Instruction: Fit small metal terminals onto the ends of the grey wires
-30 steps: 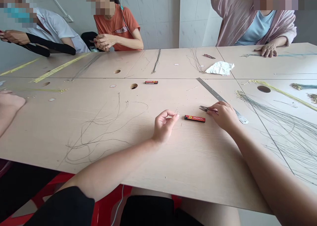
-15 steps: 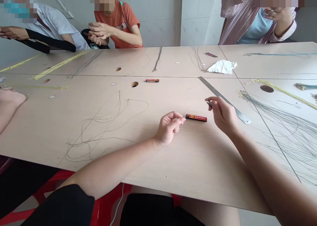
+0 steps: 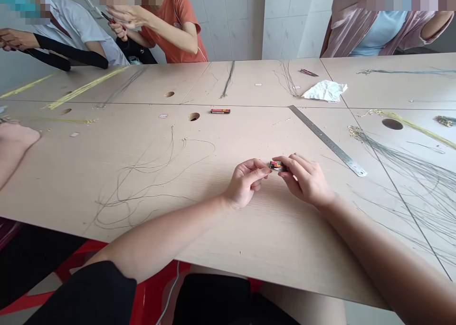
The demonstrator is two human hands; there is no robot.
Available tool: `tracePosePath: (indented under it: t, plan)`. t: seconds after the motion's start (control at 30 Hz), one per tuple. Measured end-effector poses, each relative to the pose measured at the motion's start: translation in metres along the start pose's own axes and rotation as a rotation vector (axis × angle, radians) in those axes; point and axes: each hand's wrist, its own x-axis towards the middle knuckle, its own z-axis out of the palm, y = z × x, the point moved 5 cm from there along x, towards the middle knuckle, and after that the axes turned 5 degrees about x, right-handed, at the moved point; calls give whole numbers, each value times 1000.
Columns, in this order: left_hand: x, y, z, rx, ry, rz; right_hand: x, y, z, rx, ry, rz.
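"Watching remotely, what do you have on the hands?"

"Bare left hand [image 3: 245,180], thumb and forefinger pressed together, pinches a tiny item [image 3: 270,168] just beside a red-and-black lighter [image 3: 277,165]. The right hand [image 3: 307,177] grips that lighter between thumb and fingers, over the table [image 3: 231,239] between its near and far edges."

"How far along would you put the work?"

"Partway, I judge. A gray strand bundle [image 3: 388,150] with gold-colored ends lies gathered to the right of a steel ruler [image 3: 327,140]; on the left, loose strands [image 3: 130,167] spread toward the near edge, apparently left to handle. I see no flame at the lighter, so I read the pinched piece as unfinished. How many pieces remain, I can't count."

"Anything you can't make out?"

"Plenty. The right fingers cover much of the lighter, and I cannot identify a gray shape [image 3: 281,169] beneath it — possibly a tool. Whether the pinched item is joined to a strand is too fine to tell. Frame edges cut off the gray bundle's tail — and crop the co-workers [image 3: 185,16] beyond the far edge."
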Motion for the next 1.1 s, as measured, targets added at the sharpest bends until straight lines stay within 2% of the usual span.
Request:
tracePosePath:
  t: [0.13, 0.3, 0.47, 0.73, 0.97, 1.1]
  plan:
    - [0, -2, 1, 0, -9, -12, -2, 2, 3, 29, -24, 49]
    - [0, -1, 2, -20, -25, -1, -2, -2, 2, 77, 26, -13]
    - [-1, -1, 2, -7, -24, -8, -2, 1, 4, 102, 2, 51]
    - [0, -3, 0, 13, -4, -25, -2, 3, 6, 105, -12, 75]
    - [-1, -2, 2, -1, -23, -14, 0, -2, 2, 114, 80, 6]
    - [0, -2, 2, -4, -21, -9, 0, -2, 2, 107, 74, 16]
